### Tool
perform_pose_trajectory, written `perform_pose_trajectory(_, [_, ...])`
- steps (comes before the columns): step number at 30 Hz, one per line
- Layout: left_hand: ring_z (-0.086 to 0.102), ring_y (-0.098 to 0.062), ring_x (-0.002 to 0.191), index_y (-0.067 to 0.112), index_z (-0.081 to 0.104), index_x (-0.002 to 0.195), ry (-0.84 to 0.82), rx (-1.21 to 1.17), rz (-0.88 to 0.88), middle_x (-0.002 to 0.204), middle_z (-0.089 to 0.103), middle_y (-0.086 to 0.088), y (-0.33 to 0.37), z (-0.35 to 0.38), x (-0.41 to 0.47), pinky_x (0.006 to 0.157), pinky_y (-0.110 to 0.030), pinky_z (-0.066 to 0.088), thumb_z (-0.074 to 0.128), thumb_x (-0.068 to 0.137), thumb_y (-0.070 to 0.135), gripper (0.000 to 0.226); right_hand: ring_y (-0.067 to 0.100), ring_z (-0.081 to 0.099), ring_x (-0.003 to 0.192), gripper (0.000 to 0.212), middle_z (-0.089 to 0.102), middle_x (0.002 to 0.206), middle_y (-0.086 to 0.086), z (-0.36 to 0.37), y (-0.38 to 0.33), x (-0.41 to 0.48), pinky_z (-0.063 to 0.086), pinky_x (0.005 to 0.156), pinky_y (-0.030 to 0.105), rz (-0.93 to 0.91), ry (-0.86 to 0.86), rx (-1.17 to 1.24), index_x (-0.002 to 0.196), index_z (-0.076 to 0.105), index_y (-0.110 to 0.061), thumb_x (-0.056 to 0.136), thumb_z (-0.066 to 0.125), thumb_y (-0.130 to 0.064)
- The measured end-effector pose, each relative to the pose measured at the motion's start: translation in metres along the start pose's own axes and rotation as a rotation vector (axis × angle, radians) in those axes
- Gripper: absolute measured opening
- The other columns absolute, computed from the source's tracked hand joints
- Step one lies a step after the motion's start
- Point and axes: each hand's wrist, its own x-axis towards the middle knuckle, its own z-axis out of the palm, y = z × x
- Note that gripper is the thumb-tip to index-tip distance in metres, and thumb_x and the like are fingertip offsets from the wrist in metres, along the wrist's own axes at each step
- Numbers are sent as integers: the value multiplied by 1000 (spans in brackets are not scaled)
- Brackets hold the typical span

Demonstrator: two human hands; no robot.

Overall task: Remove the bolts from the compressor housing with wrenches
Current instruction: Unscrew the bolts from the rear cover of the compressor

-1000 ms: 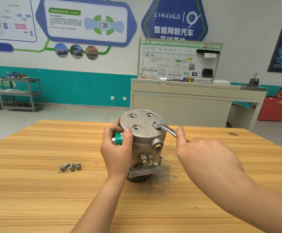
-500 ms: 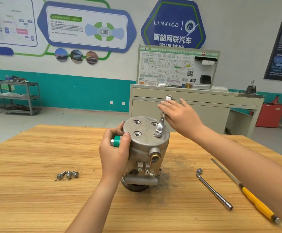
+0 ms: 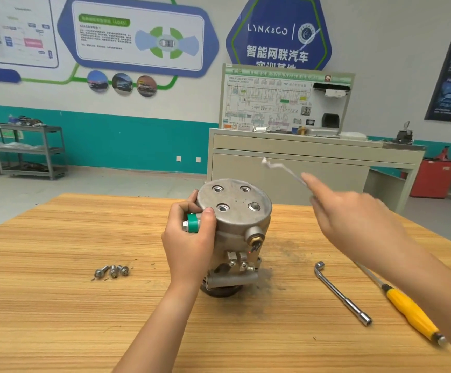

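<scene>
Compressor housing (image 3: 235, 222) stands on end on the wooden table (image 3: 57, 305), about midway between the left and right edges and closer to the far edge than the near one. Its round flat face points up, tipped a little toward the camera.

Left hand (image 3: 189, 243) is wrapped round the housing's left side. The fingers curl behind the rim, the thumb presses on the edge of the top face, and a green-capped port (image 3: 193, 223) pokes out between thumb and fingers. That's a firm grip.

Up on the face, one bolt (image 3: 254, 205) sits in its hole on the right side, head standing proud. The other three holes (image 3: 222, 207) are open.

Right hand (image 3: 353, 219) is in the air, up and to the right of the housing, well clear of it. It's heavily blurred, but a slim silver wrench (image 3: 283, 169) runs out from its fingers, pointing up and left, and touches nothing on the housing. Held, yes; exactly how the fingers close on it I cannot tell through the blur.

Three loose bolts (image 3: 112, 271) lie side by side on the table toward the left edge. Toward the right edge lies an L-shaped socket wrench (image 3: 343, 293), and just beyond it a yellow-handled screwdriver (image 3: 413, 316) lies partly under the right forearm.
</scene>
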Motion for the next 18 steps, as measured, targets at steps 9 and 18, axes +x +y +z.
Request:
perform_pose_trajectory(9, [52, 25, 90, 20, 48, 76, 14, 33, 25, 110, 56, 18, 3, 5, -3, 62, -1, 40, 60, 86, 9, 19, 13, 26, 47, 70, 33, 59, -7, -13, -23, -26, 18, 40, 27, 5, -242, -254, 145, 1, -25, 88, 37, -6])
perform_pose_trajectory(18, [52, 26, 82, 19, 48, 75, 41, 77, 58, 110, 57, 14, 3, 8, -7, 60, 1, 38, 60, 86, 5, 22, 16, 25, 43, 76, 29, 57, 0, -23, -46, -18, 18, 37, 27, -90, -315, -338, 145, 1, -3, 81, 40, 3])
